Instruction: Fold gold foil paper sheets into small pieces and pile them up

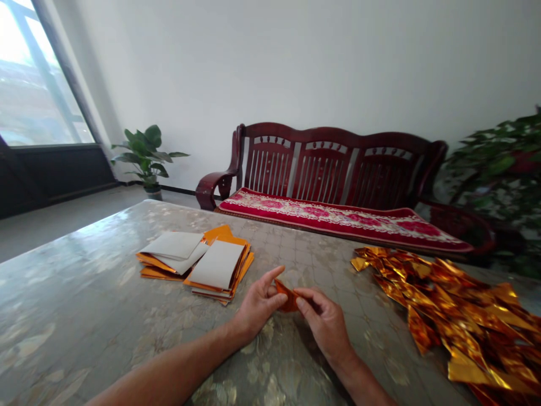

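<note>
Both my hands meet over the near middle of the table [84, 316]. My left hand [258, 304] and my right hand [323, 321] pinch a small folded piece of gold foil paper [288, 299] between thumbs and fingers, just above the tabletop. My left index finger points up and out. To the left lie stacks of flat foil sheets [198, 262], gold on one side and white on the other, mostly white side up. To the right spreads a heap of folded gold foil pieces [460, 316].
A dark red wooden bench [329, 163] with a red patterned cushion stands behind the table against the white wall. A potted plant [146, 155] sits on the floor by the window at the left. More foliage [502, 169] fills the right edge.
</note>
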Available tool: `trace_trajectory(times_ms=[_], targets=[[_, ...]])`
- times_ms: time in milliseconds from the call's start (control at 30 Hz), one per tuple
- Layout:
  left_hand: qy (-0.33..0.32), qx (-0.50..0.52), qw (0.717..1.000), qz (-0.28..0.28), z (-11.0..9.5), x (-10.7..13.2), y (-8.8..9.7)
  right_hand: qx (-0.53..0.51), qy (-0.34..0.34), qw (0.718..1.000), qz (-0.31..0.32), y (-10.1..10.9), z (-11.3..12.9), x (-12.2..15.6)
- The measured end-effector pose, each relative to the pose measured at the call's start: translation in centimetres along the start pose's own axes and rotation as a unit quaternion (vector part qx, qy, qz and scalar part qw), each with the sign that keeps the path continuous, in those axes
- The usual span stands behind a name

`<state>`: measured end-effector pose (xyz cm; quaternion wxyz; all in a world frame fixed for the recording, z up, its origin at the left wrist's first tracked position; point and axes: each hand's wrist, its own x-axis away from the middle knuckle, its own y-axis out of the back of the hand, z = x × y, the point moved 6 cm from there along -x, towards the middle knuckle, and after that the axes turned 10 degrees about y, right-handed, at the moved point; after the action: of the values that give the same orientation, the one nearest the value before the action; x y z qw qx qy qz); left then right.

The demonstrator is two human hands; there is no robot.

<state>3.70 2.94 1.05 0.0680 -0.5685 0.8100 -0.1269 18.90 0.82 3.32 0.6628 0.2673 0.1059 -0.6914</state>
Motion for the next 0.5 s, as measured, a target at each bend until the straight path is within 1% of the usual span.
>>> trace_trajectory(times_ms=[100, 200, 367, 500], targets=[[-0.005, -0.008, 1.0, -0.005, -0.11, -0.01, 0.1, -0.002, 0.0, 1.0, 0.011, -0.11, 0.19, -0.03], [0.005, 0.001, 1.0, -0.013, 0.06, -0.08, 0.14, -0.004, -0.004, 1.0, 0.018, -0.16, 0.19, -0.04], [0.023, 0.063, 0.998, 0.004, 0.51, -0.22, -0.03, -0.012, -0.01, 1.0, 0.023, -0.19, 0.02, -0.03], [0.006, 0.089, 0.996, 0.004, 0.09, -0.03, -0.06, -0.012, -0.037, 0.999, 0.007, -0.14, -0.66, 0.2]])
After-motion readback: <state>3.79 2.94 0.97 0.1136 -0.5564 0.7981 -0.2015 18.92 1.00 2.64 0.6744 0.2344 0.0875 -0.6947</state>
